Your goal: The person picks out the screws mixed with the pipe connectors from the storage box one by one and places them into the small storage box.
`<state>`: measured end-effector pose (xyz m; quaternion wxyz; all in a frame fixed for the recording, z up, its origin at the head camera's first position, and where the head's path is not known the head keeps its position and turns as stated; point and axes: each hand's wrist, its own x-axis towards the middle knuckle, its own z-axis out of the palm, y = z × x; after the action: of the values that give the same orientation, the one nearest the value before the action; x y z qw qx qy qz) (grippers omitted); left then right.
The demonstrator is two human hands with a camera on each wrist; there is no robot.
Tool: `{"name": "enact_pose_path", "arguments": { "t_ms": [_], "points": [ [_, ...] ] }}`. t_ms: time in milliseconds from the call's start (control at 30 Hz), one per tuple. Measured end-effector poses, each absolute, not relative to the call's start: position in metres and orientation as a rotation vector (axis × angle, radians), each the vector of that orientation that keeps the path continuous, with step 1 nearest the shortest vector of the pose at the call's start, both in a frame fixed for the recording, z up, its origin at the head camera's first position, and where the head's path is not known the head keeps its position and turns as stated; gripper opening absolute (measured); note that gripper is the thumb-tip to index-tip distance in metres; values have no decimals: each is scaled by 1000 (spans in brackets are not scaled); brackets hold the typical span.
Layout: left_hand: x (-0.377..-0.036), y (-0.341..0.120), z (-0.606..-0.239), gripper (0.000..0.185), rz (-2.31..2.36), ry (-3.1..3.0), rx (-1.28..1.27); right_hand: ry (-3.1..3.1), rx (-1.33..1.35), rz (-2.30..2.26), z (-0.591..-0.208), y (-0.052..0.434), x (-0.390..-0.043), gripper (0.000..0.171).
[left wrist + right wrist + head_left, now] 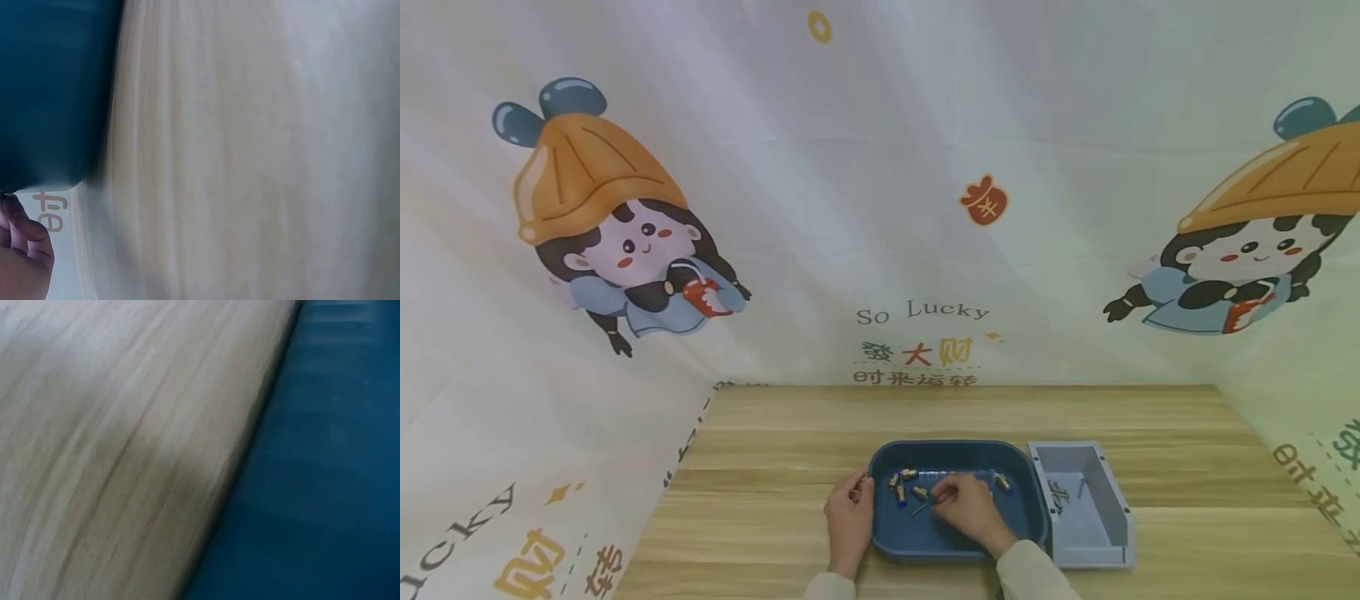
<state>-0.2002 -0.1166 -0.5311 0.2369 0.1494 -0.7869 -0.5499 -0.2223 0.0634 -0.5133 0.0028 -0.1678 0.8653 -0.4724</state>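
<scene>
free: tabletop [760, 467] left and behind | blocked: grey bin [1086, 504] touching blue tray [958, 454] on right

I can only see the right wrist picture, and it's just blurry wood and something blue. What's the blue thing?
Observer: It is a dark blue tray on a wooden table, seen from the head view.
Operator: Is anything in it?
Observer: Yes, several small metal fittings, some with blue ends.
Operator: Where is my right hand?
Observer: The right hand is inside the tray, fingers curled among the fittings; whether it grips one is unclear.
Operator: And the other hand?
Observer: The left hand is at the tray's left rim. A grey bin sits right of the tray.
</scene>
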Motion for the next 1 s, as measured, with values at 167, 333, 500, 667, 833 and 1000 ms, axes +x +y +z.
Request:
{"name": "enact_pose_path", "arguments": {
  "t_ms": [167, 333, 500, 667, 833, 1000],
  "points": [
    [-199, -116, -529, 18, -1502, -2156, 405, 2707, -559, -1455, -516, 61, -223, 17],
    [-200, -116, -529, 18, -1506, -2153, 411, 2702, -588, -1426, -518, 58, -225, 17],
    [-199, -117, -529, 18, -1508, -2151, 412, 2710, -599, -1397, -518, 56, -226, 18],
    [-199, -116, -530, 18, -1517, -2155, 414, 2713, -601, -1385, -520, 55, -226, 21],
    [-200, -117, -532, 18, -1502, -2164, 418, 2723, -615, -1373, -520, 53, -227, 22],
    [-200, -117, -533, 19, -1492, -2163, 409, 2734, -610, -1354, -522, 52, -229, 21]
  ]
}}
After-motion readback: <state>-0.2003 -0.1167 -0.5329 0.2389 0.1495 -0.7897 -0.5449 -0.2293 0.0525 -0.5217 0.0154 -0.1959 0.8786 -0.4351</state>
